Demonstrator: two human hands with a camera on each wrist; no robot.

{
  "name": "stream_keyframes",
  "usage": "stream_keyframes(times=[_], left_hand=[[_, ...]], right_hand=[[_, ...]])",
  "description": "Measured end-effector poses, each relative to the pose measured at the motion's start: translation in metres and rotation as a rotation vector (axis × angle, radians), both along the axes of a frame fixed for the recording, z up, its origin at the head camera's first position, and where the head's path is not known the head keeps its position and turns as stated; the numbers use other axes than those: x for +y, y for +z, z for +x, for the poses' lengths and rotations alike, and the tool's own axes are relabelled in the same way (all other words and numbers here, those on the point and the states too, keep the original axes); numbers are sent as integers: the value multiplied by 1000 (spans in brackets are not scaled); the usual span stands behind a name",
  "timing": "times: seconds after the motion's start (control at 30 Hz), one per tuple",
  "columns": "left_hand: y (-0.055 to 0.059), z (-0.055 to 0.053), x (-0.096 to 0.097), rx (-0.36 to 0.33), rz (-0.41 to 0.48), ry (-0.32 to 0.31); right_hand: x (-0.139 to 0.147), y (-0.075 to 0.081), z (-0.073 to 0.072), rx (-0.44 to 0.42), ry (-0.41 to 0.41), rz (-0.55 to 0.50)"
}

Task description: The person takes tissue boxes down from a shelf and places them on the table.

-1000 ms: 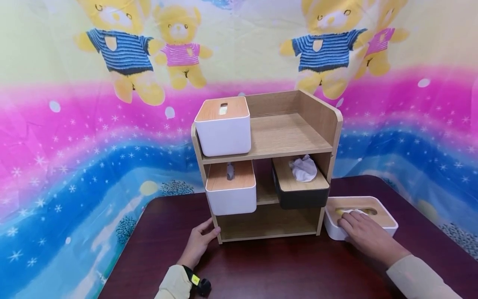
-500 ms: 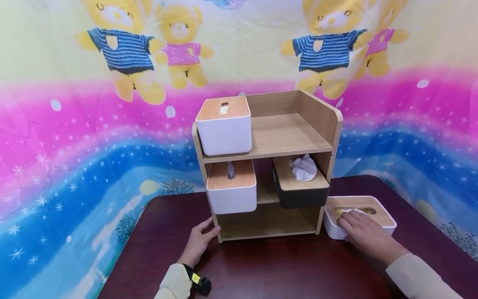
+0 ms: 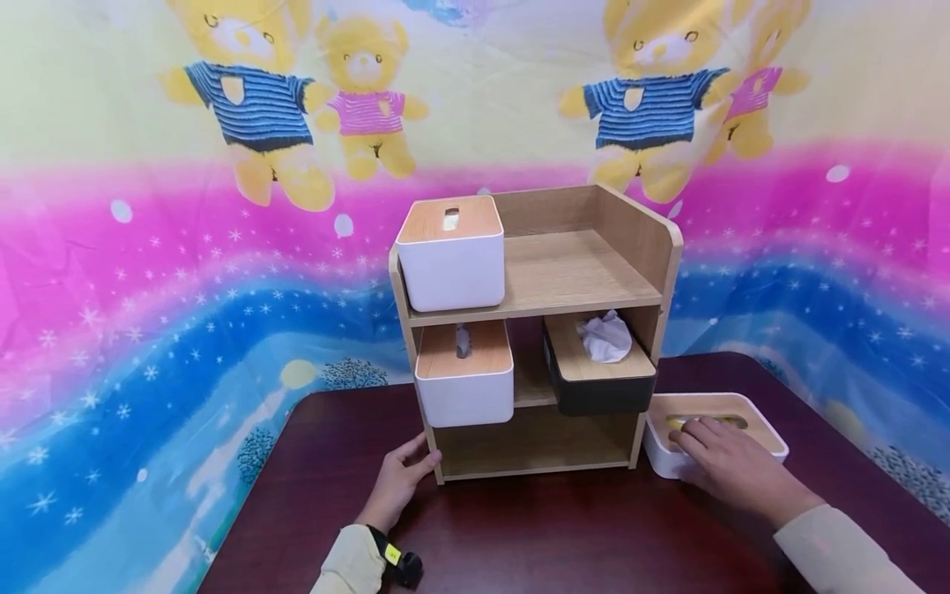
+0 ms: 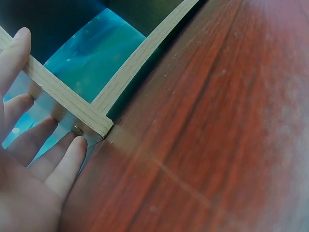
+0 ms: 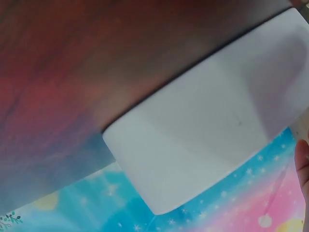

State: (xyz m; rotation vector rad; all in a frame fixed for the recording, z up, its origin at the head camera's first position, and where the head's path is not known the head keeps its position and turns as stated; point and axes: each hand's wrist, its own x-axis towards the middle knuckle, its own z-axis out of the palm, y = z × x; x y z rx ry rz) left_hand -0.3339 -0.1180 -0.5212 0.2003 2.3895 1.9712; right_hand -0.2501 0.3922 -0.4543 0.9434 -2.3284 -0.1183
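A wooden shelf unit (image 3: 534, 476) stands on the dark table. My left hand (image 3: 397, 485) is at its lower left corner. In the left wrist view the fingers (image 4: 67, 164) reach along the outside of the side panel, fairly straight, and the thumb (image 4: 17, 53) lies by its front edge. To the right of the shelf is a low white tissue box (image 3: 750, 408) with a wood-look lid and a yellow bit in its long slot. My right hand (image 3: 731, 470) is over that slot, fingers bent down; their tips are hidden. The right wrist view shows the box's white side (image 5: 193, 116).
A tall white tissue box (image 3: 453, 272) sits on the shelf's top left. On the middle level are a white tissue box (image 3: 467, 400) at left and a black tissue box (image 3: 604, 396) with a crumpled tissue (image 3: 606, 338) at right. A bear-print cloth (image 3: 475, 124) hangs behind.
The right hand's fingers have shifted slightly over the slot, and the white tissue seen beside them earlier is now hardly visible. The left hand stays at the shelf's corner.
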Motion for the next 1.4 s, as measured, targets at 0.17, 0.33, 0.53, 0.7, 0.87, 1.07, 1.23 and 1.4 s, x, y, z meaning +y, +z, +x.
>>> stream_keyframes(times=[0.17,0.33,0.53,0.7,0.87,1.07,1.23,1.4], left_hand=[[0,0,0,-10,-5,8],[1,1,1,-11,7,7],[2,1,2,-13,5,0],[2,-1,3,-5,1,9],[1,-2,2,-16,-2,9],[0,-3,3,-18,-4,9],[-1,-2,3,-23,3,14],[-2,-1,2,-14,10,8]], right_hand=[[0,8,0,28,2,-1],[2,12,-1,75,11,-12],[4,16,-3,112,35,-14],[2,23,-3,124,46,-17],[0,31,0,119,26,-22],[-5,43,0,198,63,-62],[-8,51,-2,283,113,-86],[-9,58,-4,338,147,-123]])
